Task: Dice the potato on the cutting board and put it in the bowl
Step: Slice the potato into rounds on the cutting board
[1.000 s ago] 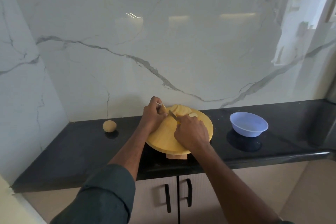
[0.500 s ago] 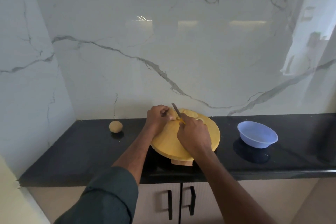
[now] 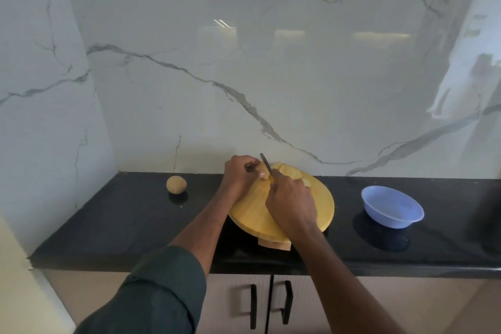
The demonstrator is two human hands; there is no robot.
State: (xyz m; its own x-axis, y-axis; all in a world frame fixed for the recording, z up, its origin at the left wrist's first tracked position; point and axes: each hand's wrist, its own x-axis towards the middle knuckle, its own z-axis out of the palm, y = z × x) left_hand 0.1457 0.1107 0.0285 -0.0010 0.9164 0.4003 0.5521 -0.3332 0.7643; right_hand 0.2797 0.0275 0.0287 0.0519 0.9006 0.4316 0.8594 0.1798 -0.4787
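Observation:
A round yellow cutting board sits on the black counter. Pale potato slices lie at its far edge. My left hand curls over a potato piece at the board's far left, mostly hiding it. My right hand grips a knife with a yellow handle; the blade points up and away, right next to my left fingers. A light blue bowl stands empty to the right of the board.
A whole unpeeled potato rests on the counter left of the board. A marble wall rises behind and at the left. Cabinet doors with black handles lie below the counter edge.
The knife blade has lifted from lying low across the potato to pointing up beside my left fingers. The camera view has shifted slightly, and both hands stay on the board.

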